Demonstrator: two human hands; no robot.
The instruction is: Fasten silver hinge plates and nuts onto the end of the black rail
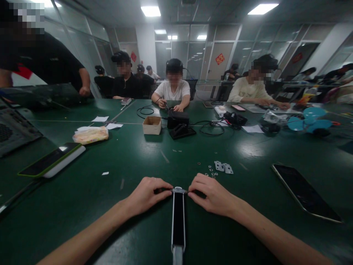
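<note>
A long, narrow black bar with a silver frame (178, 220) lies lengthwise in front of me, its metal shank (177, 255) running off the bottom edge. A thin metal piece, like a bolt (179, 190), crosses its far end. My left hand (149, 194) is closed in a pinch at the left end of this piece. From the other side, my right hand (211, 193) pinches its right end, with fingertips hiding the tip. Just beyond my right hand are several small nuts (211, 169) and two flat metal plates with holes (223, 167).
A phone (306, 192) lies at right, and a green-edged device (52, 160) at left. Farther off are a food bag (91, 135), a small open box (152, 125), a black box (178, 120), cables and a blue fan (310, 119). Several people sit around the green table (138, 154).
</note>
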